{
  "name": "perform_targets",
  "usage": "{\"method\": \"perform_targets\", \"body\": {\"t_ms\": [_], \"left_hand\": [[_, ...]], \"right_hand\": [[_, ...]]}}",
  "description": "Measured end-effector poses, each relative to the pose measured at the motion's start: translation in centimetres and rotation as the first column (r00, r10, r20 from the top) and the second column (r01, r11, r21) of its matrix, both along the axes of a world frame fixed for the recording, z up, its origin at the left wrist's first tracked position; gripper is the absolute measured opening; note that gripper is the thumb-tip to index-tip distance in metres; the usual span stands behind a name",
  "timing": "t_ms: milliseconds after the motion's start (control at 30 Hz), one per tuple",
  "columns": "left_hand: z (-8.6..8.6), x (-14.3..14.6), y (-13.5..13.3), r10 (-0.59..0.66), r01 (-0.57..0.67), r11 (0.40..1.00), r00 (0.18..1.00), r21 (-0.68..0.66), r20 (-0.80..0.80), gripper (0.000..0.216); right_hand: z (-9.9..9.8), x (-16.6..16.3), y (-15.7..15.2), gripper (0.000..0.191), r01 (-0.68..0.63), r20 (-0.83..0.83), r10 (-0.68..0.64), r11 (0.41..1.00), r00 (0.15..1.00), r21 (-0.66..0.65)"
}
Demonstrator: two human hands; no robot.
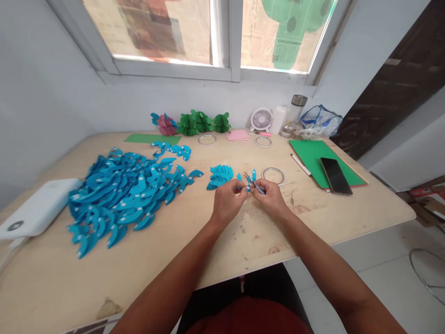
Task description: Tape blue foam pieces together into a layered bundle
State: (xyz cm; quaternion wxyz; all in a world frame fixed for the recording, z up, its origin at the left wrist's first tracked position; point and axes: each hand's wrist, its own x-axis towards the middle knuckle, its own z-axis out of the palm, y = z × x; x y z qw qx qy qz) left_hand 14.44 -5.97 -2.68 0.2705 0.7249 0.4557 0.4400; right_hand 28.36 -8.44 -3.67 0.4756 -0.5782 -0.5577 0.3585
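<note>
Over the middle of the wooden table my left hand pinches a small blue paper cut-out. My right hand is closed on thin tweezers whose tips touch that piece. Just beyond the hands lies a small fanned stack of blue cut-outs. A large heap of blue curved paper pieces spreads over the left of the table.
A white device lies at the far left. Tape rings lie near the hands. A green folder with a black phone is at the right. Green paper shapes, a small fan and a jar line the back.
</note>
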Motion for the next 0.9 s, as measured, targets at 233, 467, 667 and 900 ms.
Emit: {"method": "perform_targets", "body": {"t_ms": [233,467,667,900], "left_hand": [[0.3,-0.6,0.5,0.047,-0.046,0.999,0.999,-0.025,0.014,0.008],[0.6,-1.1,1.0,0.116,-0.045,0.969,0.951,-0.241,0.288,0.014],[0.7,-0.6,0.6,0.118,0.109,0.922,0.833,-0.370,0.540,0.018],[0.3,-0.2,0.5,0.086,0.191,0.902,0.798,-0.386,0.596,0.017]], "right_hand": [[-0.2,0.3,0.2,0.013,0.019,-0.039,-0.020,0.999,0.999,-0.027],[-0.5,1.4,0.5,0.019,0.185,0.070,-0.187,0.982,0.980,0.025],[-0.4,1.9,0.7,0.020,0.217,0.077,-0.220,0.975,0.973,0.046],[0.2,0.8,0.1,0.022,0.154,0.020,-0.158,0.981,0.987,0.115]]}}
